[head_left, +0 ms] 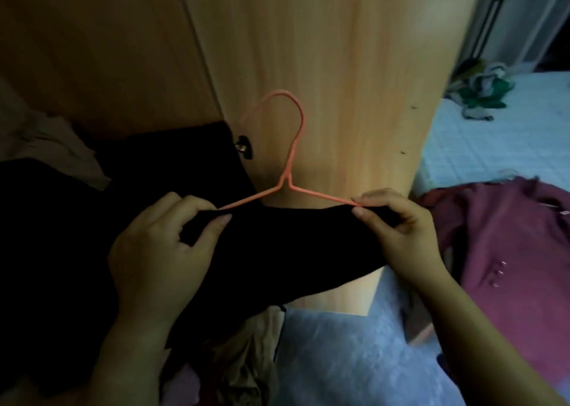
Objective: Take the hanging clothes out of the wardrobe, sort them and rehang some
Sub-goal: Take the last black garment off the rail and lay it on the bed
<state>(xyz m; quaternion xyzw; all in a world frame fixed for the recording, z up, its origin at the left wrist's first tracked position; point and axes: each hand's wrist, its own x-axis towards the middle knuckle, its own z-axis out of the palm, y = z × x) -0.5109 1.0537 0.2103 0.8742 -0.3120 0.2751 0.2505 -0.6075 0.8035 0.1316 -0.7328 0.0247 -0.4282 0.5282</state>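
Observation:
A pink wire hanger [291,146] stands upright in front of the light wooden wardrobe door [333,66]. A black garment [283,245] is draped over its lower part and hides the bottom bar. My left hand [163,251] pinches the black cloth at the hanger's left shoulder. At the right shoulder, my right hand [398,230] pinches the cloth together with the hanger's arm. The rest of the black cloth spreads down and to the left.
A maroon garment [505,251] lies on the right over a light blue bed sheet [481,146]. A green and grey bundle [484,94] sits farther back on the bed. Beige cloth [246,359] and a blue floor mat [354,359] lie below. A dark door knob [243,146] sticks out left of the hanger.

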